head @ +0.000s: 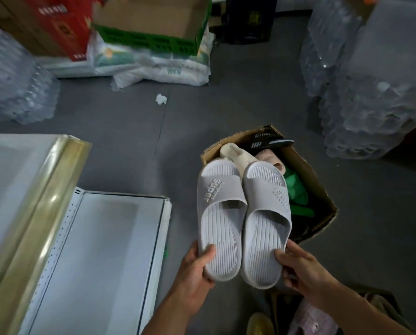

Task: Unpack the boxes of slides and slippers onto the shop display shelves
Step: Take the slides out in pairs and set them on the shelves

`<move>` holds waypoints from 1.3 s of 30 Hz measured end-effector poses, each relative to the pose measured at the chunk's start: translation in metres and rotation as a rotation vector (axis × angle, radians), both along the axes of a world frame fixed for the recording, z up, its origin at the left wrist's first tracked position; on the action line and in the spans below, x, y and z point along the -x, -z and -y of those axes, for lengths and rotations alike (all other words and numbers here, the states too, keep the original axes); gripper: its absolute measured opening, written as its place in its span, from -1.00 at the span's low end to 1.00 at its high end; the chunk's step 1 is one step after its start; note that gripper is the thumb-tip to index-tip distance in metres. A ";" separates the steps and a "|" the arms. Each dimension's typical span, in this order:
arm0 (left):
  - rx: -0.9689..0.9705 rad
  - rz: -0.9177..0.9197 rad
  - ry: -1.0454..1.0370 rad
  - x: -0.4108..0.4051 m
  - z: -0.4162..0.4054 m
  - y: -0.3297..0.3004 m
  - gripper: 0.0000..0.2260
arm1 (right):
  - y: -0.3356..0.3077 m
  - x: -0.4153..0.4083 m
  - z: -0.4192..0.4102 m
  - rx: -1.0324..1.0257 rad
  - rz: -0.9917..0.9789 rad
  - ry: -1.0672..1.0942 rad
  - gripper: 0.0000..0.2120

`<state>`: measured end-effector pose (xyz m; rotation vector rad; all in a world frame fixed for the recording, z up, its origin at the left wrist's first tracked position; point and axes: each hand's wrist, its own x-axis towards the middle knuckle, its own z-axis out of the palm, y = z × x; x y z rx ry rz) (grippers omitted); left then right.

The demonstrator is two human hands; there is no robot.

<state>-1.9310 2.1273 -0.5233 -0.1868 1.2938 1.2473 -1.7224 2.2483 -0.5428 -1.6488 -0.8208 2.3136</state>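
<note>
1. The left hand (pixel 197 264) grasps the heel of the left grey slide (pixel 220 221); the right hand (pixel 303 269) grasps the other slide (pixel 266 226) — both held above the cardboard box (pixel 323 189).
2. Keep the pair level and together.
3. Swing left to the white shelf (pixel 110 250) — set heels down first, probably.

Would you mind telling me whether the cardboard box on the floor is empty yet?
Not empty. The open cardboard box still holds a black slide, a beige slipper, a pink one and green slides.
</note>
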 end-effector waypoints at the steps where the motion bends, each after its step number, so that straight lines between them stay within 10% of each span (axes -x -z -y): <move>1: -0.021 0.032 -0.014 0.001 0.004 -0.009 -0.61 | -0.006 0.002 0.004 0.001 0.002 -0.007 -0.71; 39: -0.191 -0.153 -0.417 0.011 0.283 -0.274 -0.51 | -0.283 0.083 0.227 -0.231 -0.181 -0.315 -0.78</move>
